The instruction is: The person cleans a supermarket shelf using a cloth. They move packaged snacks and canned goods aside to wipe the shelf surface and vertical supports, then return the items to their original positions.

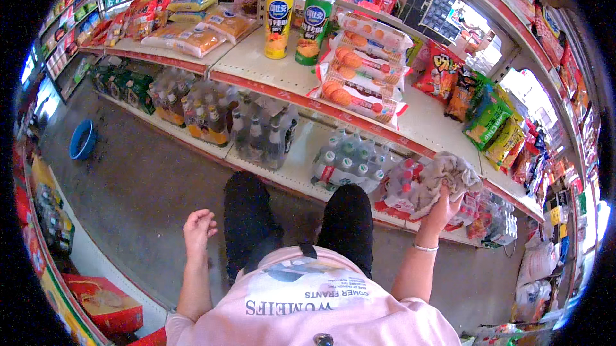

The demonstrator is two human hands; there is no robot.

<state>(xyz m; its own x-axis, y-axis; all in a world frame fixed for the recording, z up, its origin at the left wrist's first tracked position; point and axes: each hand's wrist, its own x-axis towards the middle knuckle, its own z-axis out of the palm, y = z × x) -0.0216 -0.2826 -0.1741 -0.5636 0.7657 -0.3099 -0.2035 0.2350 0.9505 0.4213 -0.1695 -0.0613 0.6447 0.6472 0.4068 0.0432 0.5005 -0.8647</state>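
A crumpled greyish cloth (445, 177) is gripped in my right hand (450, 204), up against the red front edge of the shelf board (418, 119). A bracelet circles that wrist. My left hand (199, 227) hangs over the floor beside my left knee, fingers loosely curled, and I see nothing in it. On the shelf before me lie several packs of round biscuits (358, 69). A yellow snack canister (278, 23) and a green snack canister (313, 28) stand upright to their left.
Shrink-wrapped bottles (349, 160) line the low shelf near my knees. Bagged crisps (488, 117) stand at the right; bags of yellow grain (185, 38) lie at the left. A blue basin (82, 139) and a red box (103, 302) are left of me.
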